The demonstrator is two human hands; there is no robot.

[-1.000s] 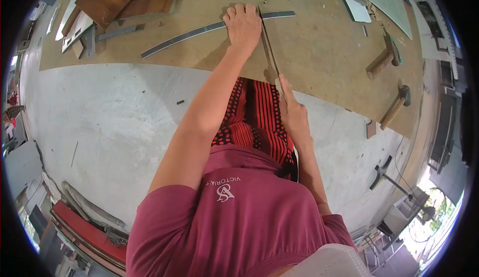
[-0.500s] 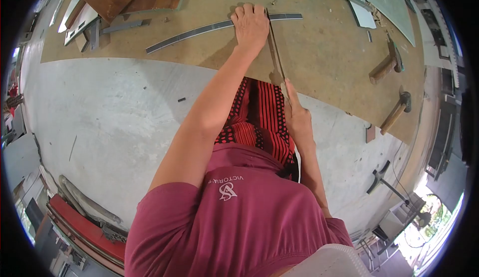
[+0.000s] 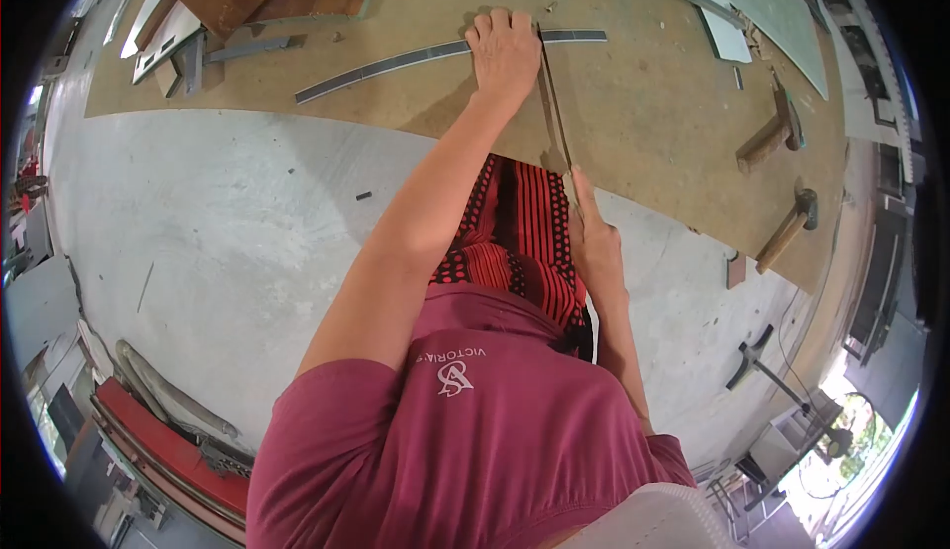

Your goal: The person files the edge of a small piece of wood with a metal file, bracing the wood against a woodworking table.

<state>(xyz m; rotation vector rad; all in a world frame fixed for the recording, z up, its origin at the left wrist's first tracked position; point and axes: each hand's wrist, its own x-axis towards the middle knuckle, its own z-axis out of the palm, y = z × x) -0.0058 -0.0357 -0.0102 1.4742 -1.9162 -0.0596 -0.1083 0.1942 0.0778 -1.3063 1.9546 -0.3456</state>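
My left hand (image 3: 508, 57) presses down on a long thin grey strip (image 3: 396, 60) lying across the brown board, its fingers curled over the far edge. To the right of that hand, the narrow dark blade of a handsaw (image 3: 554, 104), seen nearly edge-on, crosses the strip. My right hand (image 3: 596, 237) is closed around the saw's handle near the board's front edge, with the index finger stretched along it. The handle is mostly hidden by the hand. On both sides of my left hand the strip's ends lie on the board.
Two hammers (image 3: 767, 143) (image 3: 789, 229) lie on the right of the brown board (image 3: 673, 124). Wooden offcuts (image 3: 307, 1) are piled at the back left, and pale green panels (image 3: 767, 10) at the back right. Below is a grey concrete floor (image 3: 228, 213).
The view has shifted slightly. My right hand and the saw are a little closer to my body. My left hand still holds the strip in the same place.
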